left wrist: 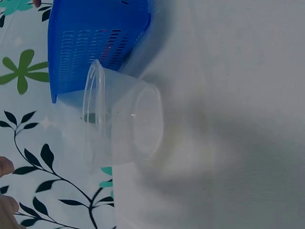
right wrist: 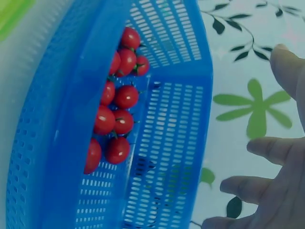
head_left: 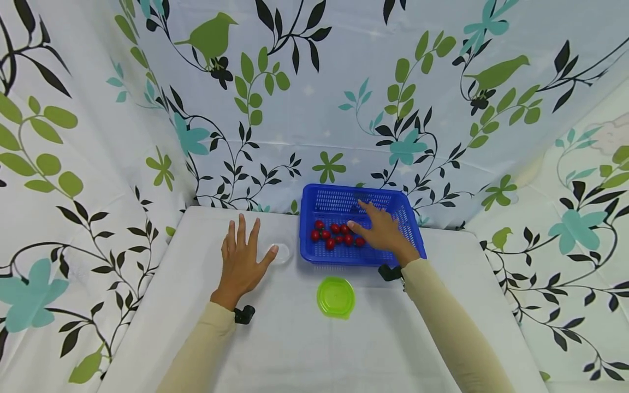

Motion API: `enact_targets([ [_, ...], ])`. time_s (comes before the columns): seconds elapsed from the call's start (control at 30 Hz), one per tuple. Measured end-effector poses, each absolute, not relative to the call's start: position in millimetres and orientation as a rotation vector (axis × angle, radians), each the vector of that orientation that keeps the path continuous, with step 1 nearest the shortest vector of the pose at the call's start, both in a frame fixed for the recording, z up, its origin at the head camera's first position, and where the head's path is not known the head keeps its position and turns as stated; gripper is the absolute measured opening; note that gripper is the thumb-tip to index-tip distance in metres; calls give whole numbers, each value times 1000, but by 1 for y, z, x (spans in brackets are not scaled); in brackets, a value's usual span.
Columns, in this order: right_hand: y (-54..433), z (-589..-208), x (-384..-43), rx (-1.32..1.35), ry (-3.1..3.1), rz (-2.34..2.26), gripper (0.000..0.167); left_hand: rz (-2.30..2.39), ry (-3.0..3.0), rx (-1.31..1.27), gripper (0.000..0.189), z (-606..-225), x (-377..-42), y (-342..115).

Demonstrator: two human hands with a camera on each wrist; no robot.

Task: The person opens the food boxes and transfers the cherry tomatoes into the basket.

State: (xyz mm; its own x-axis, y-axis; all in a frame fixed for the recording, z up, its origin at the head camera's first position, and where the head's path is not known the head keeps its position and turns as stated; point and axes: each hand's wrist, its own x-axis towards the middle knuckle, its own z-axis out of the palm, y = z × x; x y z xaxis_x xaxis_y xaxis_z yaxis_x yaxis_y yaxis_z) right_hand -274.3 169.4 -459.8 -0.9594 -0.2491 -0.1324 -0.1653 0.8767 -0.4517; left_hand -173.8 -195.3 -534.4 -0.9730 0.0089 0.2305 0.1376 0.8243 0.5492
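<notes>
My left hand (head_left: 239, 263), fingers spread and mostly straight, is held beside a clear plastic cup (left wrist: 126, 117) and grips nothing. That cup is faint against the white cloth in the head view; the left wrist view shows its rim and round base. Over the right part of a blue plastic basket (head_left: 361, 262) hovers my right hand (head_left: 383, 232), its fingers apart and holding nothing. Several red cherry tomatoes (head_left: 330, 243) with green stems lie in the basket, mostly toward its left side. The right wrist view shows these tomatoes (right wrist: 127, 97) apart from my fingers (right wrist: 279, 152).
A round light-green lid (head_left: 336, 297) with a small tab lies in front of the basket on the white-covered table (head_left: 290, 338). Behind and at both sides hangs a curtain (head_left: 314, 109) printed with leaves and birds. Dark cameras (head_left: 244, 315) are strapped to both wrists.
</notes>
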Motion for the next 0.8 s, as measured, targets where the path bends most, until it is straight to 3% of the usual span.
enact_targets([
  [0.3, 156, -459, -250, -395, 3045, -470, 101, -554, -2952, -231, 94, -506, -167, -176],
  [0.8, 148, -471, -224, -349, 3153, -402, 100, -424, -2956, -395, 101, -484, -162, -150],
])
